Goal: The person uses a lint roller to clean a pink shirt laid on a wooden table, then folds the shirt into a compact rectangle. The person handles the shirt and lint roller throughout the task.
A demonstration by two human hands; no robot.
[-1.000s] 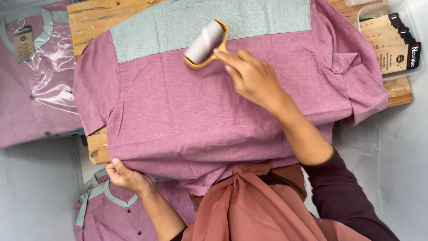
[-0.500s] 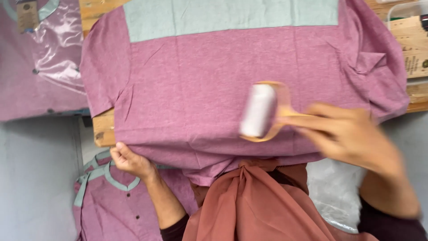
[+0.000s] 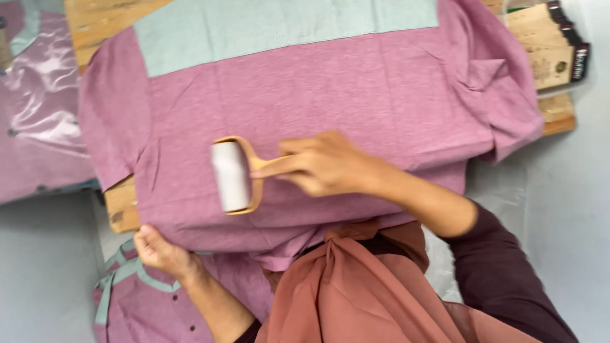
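While your left hand pinched the mauve shirt at its hem, keeping it taut over the wooden tabletop, your right hand, fingers wrapped around the handle, pressed the lint roller flat on the cloth's lower middle.

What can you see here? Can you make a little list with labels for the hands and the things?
Right hand: holds the tan handle of a white lint roller lying on the shirt
Left hand: pinches the near hem of the shirt
Shirt: pink-purple knit shirt with a pale green panel, spread flat
Underneath: wooden board
Left side: similar shirt in clear plastic
Top right: stack of brown card tags
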